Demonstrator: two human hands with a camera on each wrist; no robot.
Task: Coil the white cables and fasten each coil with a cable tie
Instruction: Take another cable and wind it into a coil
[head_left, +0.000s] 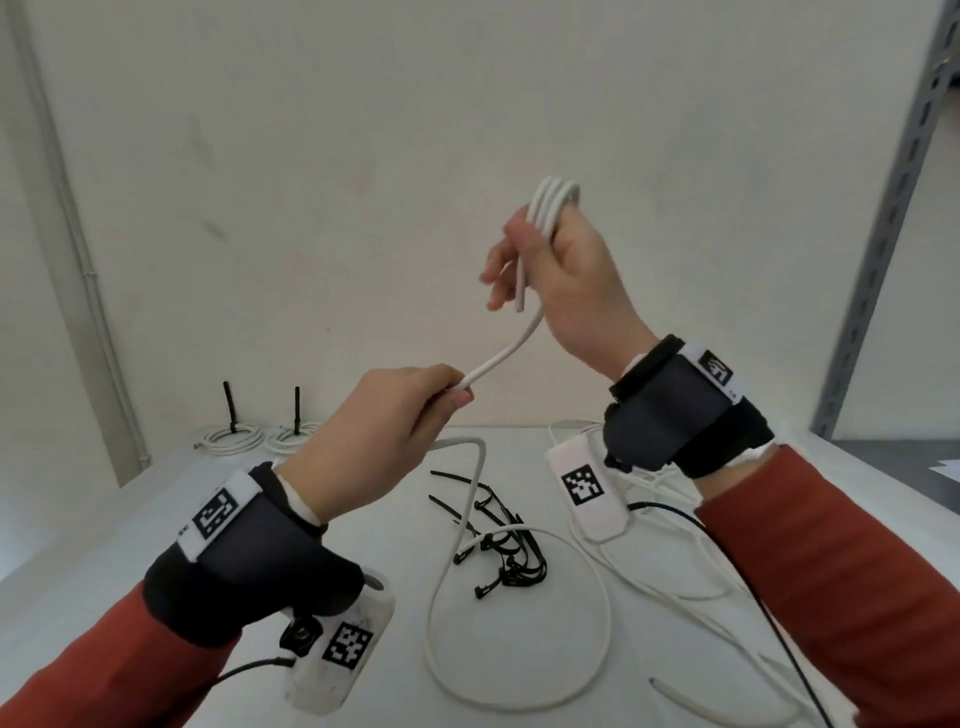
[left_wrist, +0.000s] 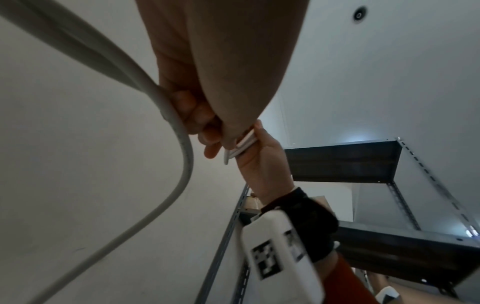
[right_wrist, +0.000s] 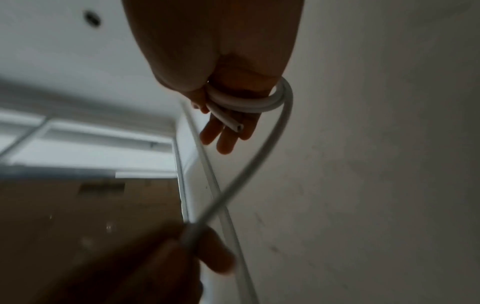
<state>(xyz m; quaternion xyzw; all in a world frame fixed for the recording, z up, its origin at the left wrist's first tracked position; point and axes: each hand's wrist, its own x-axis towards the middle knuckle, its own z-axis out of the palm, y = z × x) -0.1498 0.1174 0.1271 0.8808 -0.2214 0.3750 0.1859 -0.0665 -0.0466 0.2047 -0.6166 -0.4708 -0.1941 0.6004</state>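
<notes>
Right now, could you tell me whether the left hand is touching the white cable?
Touching. The head view shows the left hand pinching the white cable between thumb and fingers; it runs up to the turns wound round the right hand.

A white cable (head_left: 506, 356) is wound in several tight turns round the fingers of the right grip (head_left: 566, 280), with its cut end poking out below them. It runs down to the left grip (head_left: 384, 415), which pinches it, then drops into a wide loop on the surface (head_left: 395, 530). Black cable ties (head_left: 511, 551) lie heaped there. Two tied coils (head_left: 234, 439) sit far left, and loose white cables (head_left: 649, 587) lie to the right.
</notes>
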